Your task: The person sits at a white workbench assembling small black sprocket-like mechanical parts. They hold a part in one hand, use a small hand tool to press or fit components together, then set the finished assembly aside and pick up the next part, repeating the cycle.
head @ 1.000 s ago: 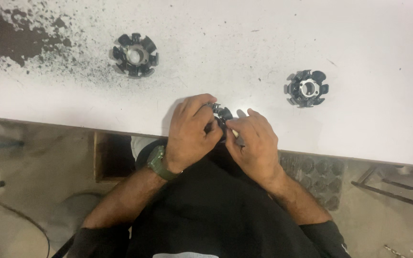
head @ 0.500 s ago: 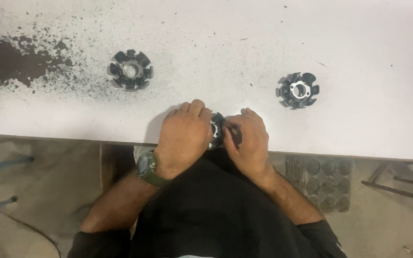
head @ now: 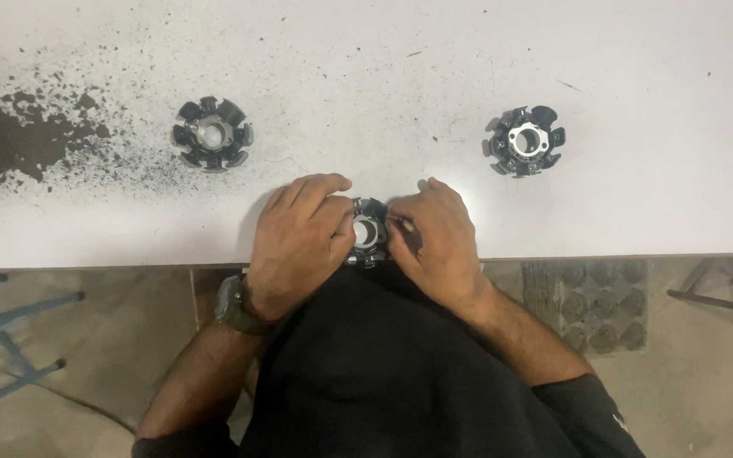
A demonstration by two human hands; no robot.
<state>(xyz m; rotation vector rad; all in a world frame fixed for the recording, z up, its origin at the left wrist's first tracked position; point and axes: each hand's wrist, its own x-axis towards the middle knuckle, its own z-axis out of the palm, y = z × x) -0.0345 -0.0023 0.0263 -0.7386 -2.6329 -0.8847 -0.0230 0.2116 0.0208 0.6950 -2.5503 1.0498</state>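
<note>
Both hands, left (head: 299, 242) and right (head: 434, 242), pinch the stator (head: 367, 231) at the bench (head: 638, 220) edge, 6 o'clock; a slipped grip could drop it.

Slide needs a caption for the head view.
Both hands, left hand and right hand, grip a black toothed ring part at the white table's edge.

both bare forearms angle inward from the lower edge, the left hand (head: 299, 242) curled palm-down with fingers bent and thumb tucked toward the middle, the right hand (head: 436, 237) mirroring it close beside, fingertips pinched inward, knuckles raised.
</note>
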